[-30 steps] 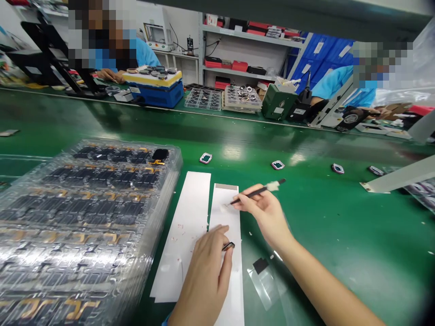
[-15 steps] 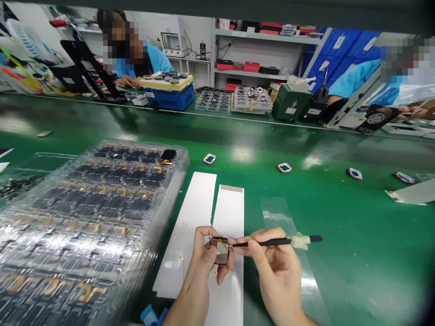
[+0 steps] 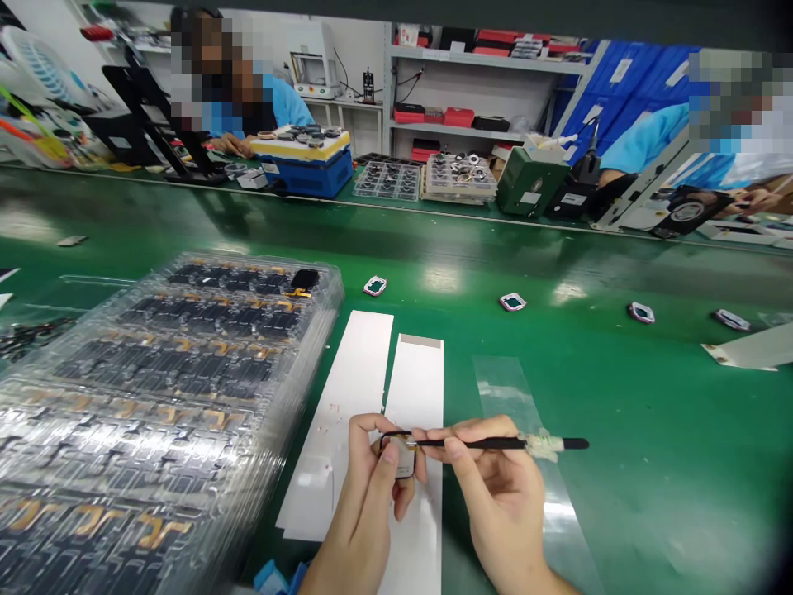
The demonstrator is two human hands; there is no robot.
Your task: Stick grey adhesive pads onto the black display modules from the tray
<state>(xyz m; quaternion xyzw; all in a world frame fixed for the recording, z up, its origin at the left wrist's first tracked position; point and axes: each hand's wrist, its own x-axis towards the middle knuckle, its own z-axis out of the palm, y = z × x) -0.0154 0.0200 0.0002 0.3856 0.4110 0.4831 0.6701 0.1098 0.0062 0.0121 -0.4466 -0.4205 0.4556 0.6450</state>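
My left hand (image 3: 365,487) pinches a small dark square part (image 3: 400,454) with a shiny face, held up over two white paper strips (image 3: 415,388). My right hand (image 3: 496,487) grips black tweezers (image 3: 489,444) with a tape-wrapped handle; their tip touches the top edge of the part. Both hands are closed, close together at the lower middle of the view, above the green belt (image 3: 619,413).
A stack of clear blister trays (image 3: 154,388) filled with dark parts fills the left. A clear film strip (image 3: 514,397) lies right of the paper. Small framed parts (image 3: 375,286) dot the belt. Two people work at benches across it, by a blue box (image 3: 306,165).
A second ago my left hand pressed the part on the paper and the tweezers were over the strip's far end. Both hands then drew near, lifting the part; since half a second ago almost nothing moved.
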